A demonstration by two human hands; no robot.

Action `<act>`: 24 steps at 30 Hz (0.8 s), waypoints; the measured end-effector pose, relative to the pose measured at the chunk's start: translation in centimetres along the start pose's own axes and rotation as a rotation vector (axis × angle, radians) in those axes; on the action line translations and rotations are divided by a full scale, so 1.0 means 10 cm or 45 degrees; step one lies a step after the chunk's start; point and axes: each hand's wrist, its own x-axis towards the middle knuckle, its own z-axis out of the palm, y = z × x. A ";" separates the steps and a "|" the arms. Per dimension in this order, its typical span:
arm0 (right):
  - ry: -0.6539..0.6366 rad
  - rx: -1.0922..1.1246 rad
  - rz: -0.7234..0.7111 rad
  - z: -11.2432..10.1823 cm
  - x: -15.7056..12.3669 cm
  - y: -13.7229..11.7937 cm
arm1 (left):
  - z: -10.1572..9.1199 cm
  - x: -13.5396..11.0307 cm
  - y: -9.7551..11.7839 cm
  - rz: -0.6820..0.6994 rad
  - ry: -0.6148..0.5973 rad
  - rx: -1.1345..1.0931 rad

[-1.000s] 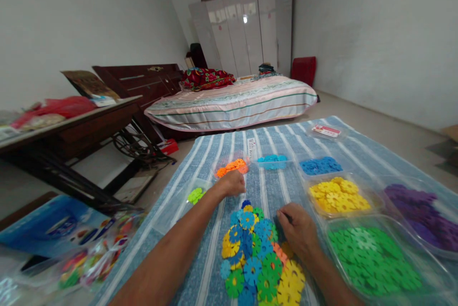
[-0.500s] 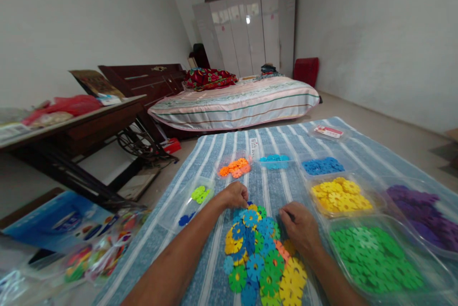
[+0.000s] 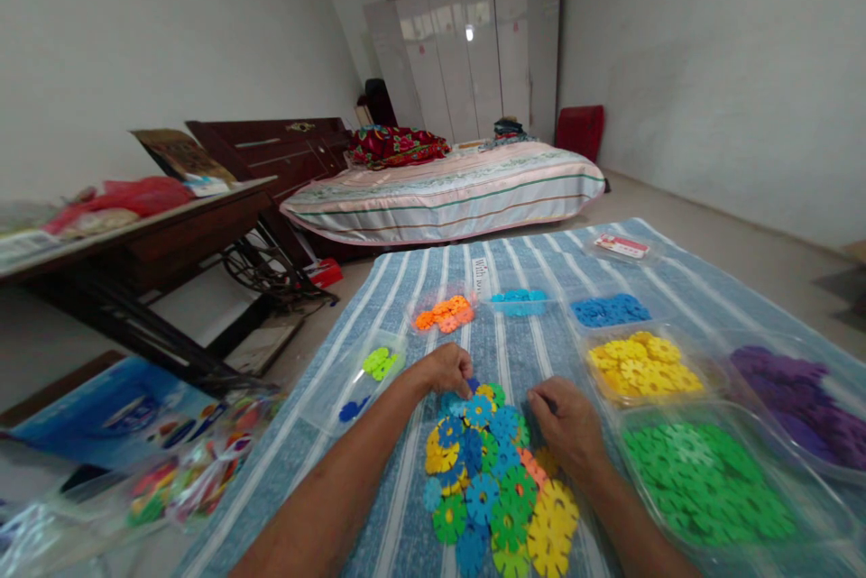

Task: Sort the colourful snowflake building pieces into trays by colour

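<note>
Several flower-shaped interlocking discs (image 3: 482, 499) in blue, yellow, green and orange lie joined and overlapping in front of me on a striped cloth. At their far end, my left hand (image 3: 447, 371) pinches a dark blue disc (image 3: 473, 386) between thumb and fingers. My right hand (image 3: 566, 423) rests curled on the right side of the discs, close to the orange and yellow ones. Its fingers are folded inward, so anything inside them is hidden.
Clear trays hold loose discs: green (image 3: 704, 470), yellow (image 3: 642, 366), purple (image 3: 802, 402), blue (image 3: 611, 311), light blue (image 3: 520, 302), orange (image 3: 445, 314) and lime (image 3: 380, 363). A lidded box (image 3: 622, 246) sits at the far right of the striped cloth (image 3: 399, 456). Beyond stands a bed (image 3: 446, 199).
My left hand has shifted very slightly at the far end of the discs, and more of the dark blue disc shows. The right hand stays nearly still.
</note>
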 end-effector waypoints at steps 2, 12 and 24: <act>0.005 -0.002 0.010 0.00 0.00 0.00 | -0.02 -0.02 -0.01 0.012 -0.009 -0.068; 0.012 0.024 0.011 0.00 -0.02 -0.01 | -0.29 -0.34 0.02 0.047 0.121 -0.301; 0.019 0.012 -0.003 0.00 -0.02 0.02 | -1.03 -0.88 -0.73 -0.344 0.406 0.126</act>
